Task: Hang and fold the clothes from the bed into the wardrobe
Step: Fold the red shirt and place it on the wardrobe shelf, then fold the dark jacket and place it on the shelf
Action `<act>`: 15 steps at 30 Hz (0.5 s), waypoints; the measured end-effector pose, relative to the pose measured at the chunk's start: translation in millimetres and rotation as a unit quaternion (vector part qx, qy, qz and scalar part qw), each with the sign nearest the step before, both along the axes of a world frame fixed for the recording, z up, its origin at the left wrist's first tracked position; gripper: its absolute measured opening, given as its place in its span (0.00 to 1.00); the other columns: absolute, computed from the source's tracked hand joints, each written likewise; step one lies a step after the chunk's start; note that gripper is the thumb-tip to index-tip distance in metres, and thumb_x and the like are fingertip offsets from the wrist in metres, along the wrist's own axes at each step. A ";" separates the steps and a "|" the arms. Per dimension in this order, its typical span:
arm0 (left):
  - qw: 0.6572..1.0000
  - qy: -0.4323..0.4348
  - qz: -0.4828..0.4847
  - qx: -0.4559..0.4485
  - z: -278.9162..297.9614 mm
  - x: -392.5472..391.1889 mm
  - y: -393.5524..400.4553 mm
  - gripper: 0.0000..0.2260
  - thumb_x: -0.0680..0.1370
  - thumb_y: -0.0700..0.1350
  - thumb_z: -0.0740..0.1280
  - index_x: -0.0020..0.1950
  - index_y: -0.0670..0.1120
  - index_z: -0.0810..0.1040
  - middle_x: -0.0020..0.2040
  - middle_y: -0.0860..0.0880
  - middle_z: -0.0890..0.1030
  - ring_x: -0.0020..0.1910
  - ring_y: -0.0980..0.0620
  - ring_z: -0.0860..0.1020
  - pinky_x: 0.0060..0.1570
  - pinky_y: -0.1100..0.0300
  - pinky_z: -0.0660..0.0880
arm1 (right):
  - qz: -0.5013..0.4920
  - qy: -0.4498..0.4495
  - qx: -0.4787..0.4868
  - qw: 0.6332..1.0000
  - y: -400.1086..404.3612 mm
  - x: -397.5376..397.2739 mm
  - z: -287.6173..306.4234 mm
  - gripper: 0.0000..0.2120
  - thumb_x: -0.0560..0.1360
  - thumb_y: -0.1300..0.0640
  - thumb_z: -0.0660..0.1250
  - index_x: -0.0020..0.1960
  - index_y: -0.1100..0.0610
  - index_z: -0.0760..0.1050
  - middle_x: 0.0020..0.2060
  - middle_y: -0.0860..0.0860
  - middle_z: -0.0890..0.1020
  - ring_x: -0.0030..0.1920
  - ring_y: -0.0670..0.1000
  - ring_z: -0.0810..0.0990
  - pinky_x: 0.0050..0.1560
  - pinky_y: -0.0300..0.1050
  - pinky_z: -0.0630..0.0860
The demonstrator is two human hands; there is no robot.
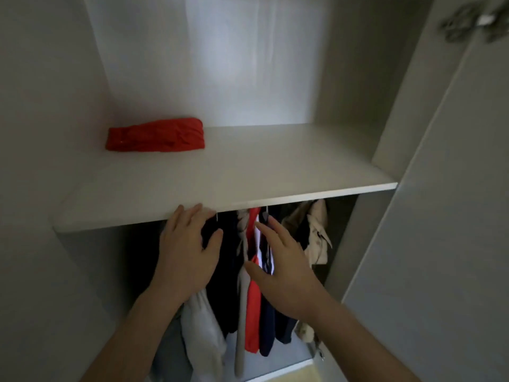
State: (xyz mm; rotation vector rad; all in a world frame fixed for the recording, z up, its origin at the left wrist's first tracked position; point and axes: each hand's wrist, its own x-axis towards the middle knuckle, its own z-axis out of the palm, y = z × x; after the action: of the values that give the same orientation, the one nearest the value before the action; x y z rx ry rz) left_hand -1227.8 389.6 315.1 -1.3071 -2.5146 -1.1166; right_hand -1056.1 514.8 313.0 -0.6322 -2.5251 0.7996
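Both hands work among the hung clothes (253,285) beneath the shelf (248,172). Left hand (187,260), grip apart, presses the dark garment (223,271) toward 9 o'clock; right hand (281,271), grip apart, pushes toward 3 o'clock. Space hangers evenly. Folded red garment (155,135) lies at 11 o'clock.

No writing, label, brand, number or sign can be read anywhere in this view, neither on the folded red garment (155,135), nor on the hanging clothes (253,285), nor on the white shelf (248,172) of the wardrobe.
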 end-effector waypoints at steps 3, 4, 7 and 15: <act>0.989 -0.057 -0.133 0.037 -2.2 58.9 7.5 0.15 0.81 0.50 0.66 0.68 0.55 0.75 0.67 0.58 0.74 0.68 0.56 0.71 0.71 0.52 0.69 | -0.097 -0.002 -0.018 0.995 -13.8 91.0 -7.9 0.35 0.80 0.43 0.67 0.82 0.41 0.55 0.82 0.36 0.49 0.82 0.44 0.53 0.80 0.49 0.58; 0.982 -0.051 -0.177 0.032 -3.5 81.3 12.3 0.15 0.81 0.49 0.67 0.68 0.55 0.75 0.67 0.60 0.74 0.68 0.58 0.70 0.70 0.56 0.68 | -0.133 -0.003 -0.021 0.991 -19.4 123.1 -10.2 0.35 0.80 0.44 0.68 0.82 0.40 0.55 0.81 0.35 0.50 0.81 0.43 0.54 0.79 0.45 0.59; 0.954 -0.015 -0.300 0.005 -9.5 160.7 24.7 0.14 0.80 0.49 0.67 0.66 0.56 0.76 0.65 0.63 0.74 0.67 0.61 0.71 0.66 0.63 0.66 | -0.239 -0.012 -0.039 0.970 -48.6 223.9 -18.7 0.34 0.80 0.43 0.68 0.79 0.35 0.53 0.80 0.32 0.49 0.79 0.42 0.56 0.77 0.43 0.59; 0.827 0.017 -0.561 -0.039 -27.5 454.8 -4.0 0.14 0.80 0.46 0.70 0.65 0.57 0.78 0.66 0.64 0.74 0.68 0.63 0.71 0.70 0.66 0.64 | -0.491 -0.015 -0.079 0.868 -215.2 511.7 -49.0 0.30 0.80 0.41 0.65 0.76 0.32 0.54 0.76 0.25 0.45 0.72 0.31 0.57 0.71 0.38 0.59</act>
State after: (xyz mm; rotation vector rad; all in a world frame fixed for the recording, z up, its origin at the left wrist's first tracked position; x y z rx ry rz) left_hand -773.0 385.6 287.6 -2.9130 -1.6065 -1.0248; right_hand -544.4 299.5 264.1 -1.7688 -1.7499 0.5754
